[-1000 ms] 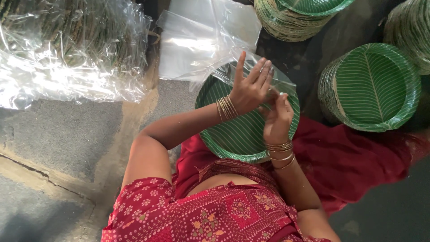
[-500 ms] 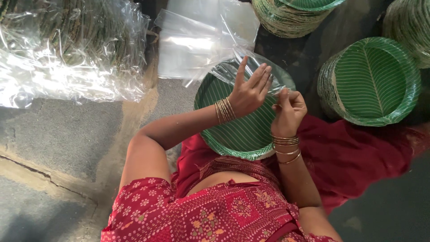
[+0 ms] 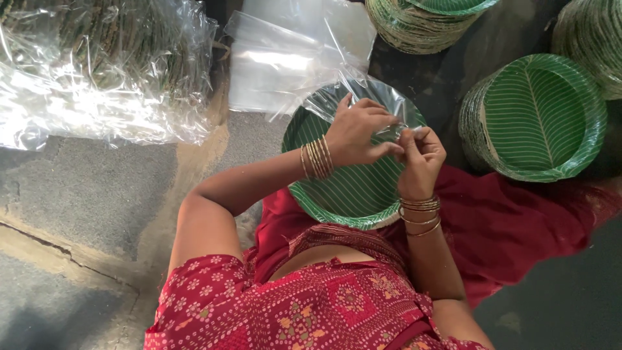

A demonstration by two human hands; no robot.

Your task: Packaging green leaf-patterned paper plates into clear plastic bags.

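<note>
From the head camera, looking straight down: both forearms come up from the red patterned blouse and meet over the lap. The left hand [image 3: 355,133], gold bangles [image 3: 316,157] stacked at its wrist, is bent at the wrist with the fingers curled forward, thumb and fingertips pinched on the edge of a clear plastic bag [image 3: 353,97]. The right hand [image 3: 421,155], bangles on that wrist too, rises nearly upright with its fingers folded in tight, pinching the same film right where the left fingertips are; the two hands touch at the pinch.

Under both hands sits a stack of green leaf-pattern plates [image 3: 350,188], resting on the red cloth [image 3: 505,227] over the lap. The plates lie flat, face up, and the printed midrib runs diagonally from lower left to upper right. The clear film drapes over the stack's far rim, its loose end trailing away from the person toward a flat pile of clear bags [image 3: 285,65] on the floor.

To the right, well apart from the hands, another stack of green plates [image 3: 538,116] stands face up, midrib nearly vertical. More stacks [image 3: 421,23] sit along the top edge. At upper left lies a bundle wrapped in crinkled clear plastic [image 3: 103,71] on the grey concrete floor [image 3: 84,194].
</note>
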